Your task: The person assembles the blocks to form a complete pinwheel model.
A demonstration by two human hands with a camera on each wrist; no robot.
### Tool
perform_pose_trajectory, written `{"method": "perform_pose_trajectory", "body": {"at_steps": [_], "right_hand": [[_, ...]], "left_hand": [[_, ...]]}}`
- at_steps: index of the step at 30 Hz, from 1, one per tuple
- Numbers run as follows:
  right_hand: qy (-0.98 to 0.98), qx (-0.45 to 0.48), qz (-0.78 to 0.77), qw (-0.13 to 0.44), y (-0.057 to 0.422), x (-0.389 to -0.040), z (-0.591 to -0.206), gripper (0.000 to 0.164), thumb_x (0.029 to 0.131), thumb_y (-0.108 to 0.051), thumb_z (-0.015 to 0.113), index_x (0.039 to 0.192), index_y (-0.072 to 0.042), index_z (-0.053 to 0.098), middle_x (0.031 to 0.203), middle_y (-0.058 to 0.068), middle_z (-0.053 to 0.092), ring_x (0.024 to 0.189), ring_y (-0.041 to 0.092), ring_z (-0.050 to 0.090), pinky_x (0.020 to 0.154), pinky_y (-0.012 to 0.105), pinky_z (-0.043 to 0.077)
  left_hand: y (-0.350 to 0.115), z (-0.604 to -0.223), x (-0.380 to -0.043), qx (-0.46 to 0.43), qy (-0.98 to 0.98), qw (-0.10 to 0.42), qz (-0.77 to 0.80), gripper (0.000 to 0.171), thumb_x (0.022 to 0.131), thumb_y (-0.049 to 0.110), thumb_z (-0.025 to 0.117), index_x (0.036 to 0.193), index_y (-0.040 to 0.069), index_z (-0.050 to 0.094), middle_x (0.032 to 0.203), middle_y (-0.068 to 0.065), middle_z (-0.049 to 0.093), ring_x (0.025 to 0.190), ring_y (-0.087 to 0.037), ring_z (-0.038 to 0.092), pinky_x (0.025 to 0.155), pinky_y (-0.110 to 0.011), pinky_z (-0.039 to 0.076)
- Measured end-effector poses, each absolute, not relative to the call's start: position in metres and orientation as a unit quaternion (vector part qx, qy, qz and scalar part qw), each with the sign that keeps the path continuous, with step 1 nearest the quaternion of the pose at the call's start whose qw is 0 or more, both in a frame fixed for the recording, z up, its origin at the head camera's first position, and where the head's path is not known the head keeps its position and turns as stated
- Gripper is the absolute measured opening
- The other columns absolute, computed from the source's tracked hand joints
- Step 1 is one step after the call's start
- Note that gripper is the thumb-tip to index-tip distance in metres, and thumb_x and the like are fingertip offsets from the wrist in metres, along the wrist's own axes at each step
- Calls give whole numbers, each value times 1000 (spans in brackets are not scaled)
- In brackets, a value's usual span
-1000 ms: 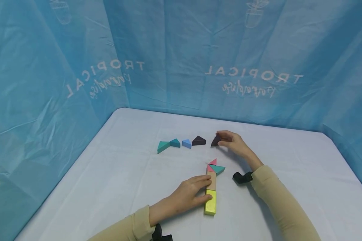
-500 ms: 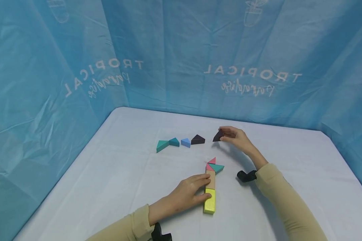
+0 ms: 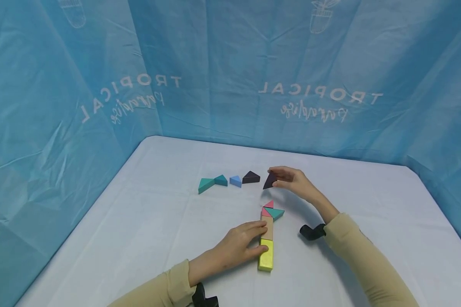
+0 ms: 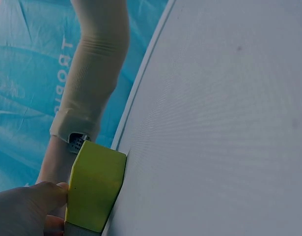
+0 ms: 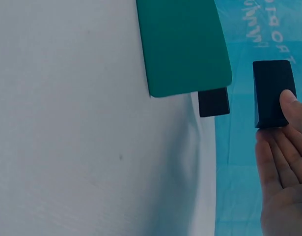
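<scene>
In the head view, my right hand [image 3: 293,182] pinches a black triangular block [image 3: 269,181] between thumb and fingers, above the tabletop. The right wrist view shows this black block [image 5: 272,91] from the side, the thumb on its face. My left hand [image 3: 238,245] lies from the left over a row of blocks, fingertips on the tan block [image 3: 268,232] and thumb on the yellow block [image 3: 266,261]. Beyond the tan block sit a pink triangle [image 3: 265,212], a green triangle [image 3: 275,213] and another pink triangle [image 3: 269,204]. In the left wrist view, the thumb touches the yellow block [image 4: 96,187].
Farther back on the white table [image 3: 169,213] are a green triangle [image 3: 205,184], a teal block [image 3: 221,180], a light-blue triangle [image 3: 236,181] and a black triangle [image 3: 251,177]. Blue printed curtains [image 3: 234,64] hang behind and beside the table.
My right hand lifted the black triangular block off the table, then brought it left and toward the block row. My left hand has stayed in place on the row.
</scene>
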State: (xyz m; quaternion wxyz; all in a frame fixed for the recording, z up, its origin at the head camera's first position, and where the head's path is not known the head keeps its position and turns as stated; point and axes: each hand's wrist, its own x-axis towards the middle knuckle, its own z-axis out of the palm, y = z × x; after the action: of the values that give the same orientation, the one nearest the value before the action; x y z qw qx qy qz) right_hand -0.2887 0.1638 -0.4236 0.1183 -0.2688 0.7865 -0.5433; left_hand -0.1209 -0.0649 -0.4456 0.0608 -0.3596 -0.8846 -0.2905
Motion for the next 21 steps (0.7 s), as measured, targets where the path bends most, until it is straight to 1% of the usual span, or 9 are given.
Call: {"method": "perform_pose_trajectory", "body": {"at_steps": [9,16,21], "right_hand": [[778,-283,-544,136,161,-280,-428,48,88,-13,68,133,-5,52,133,11,53,120,26,51,96,29,45],[786,-299,-523,138,160,-275,-432,48,89,-15,68,133,-5,53,133,12,53,119,26,51,96,33,44],[784,-305,-520,144,161,-277,-440,48,89,-12,67,133,-2,52,134,14,51,120,28,51,97,35,44]], "left_hand": [[-65,-446,-121,-361,-883,64,-292,47,90,32,65,126,2,58,136,-7,52,125,-15,47,101,-28,38],[-65,-446,-121,-364,-882,68,-292,47,90,32,66,126,2,59,135,-7,52,124,-15,47,101,-28,39],[-66,-447,-122,-368,-879,71,-295,48,90,32,66,126,2,59,135,-8,52,124,-16,48,100,-29,40]]}}
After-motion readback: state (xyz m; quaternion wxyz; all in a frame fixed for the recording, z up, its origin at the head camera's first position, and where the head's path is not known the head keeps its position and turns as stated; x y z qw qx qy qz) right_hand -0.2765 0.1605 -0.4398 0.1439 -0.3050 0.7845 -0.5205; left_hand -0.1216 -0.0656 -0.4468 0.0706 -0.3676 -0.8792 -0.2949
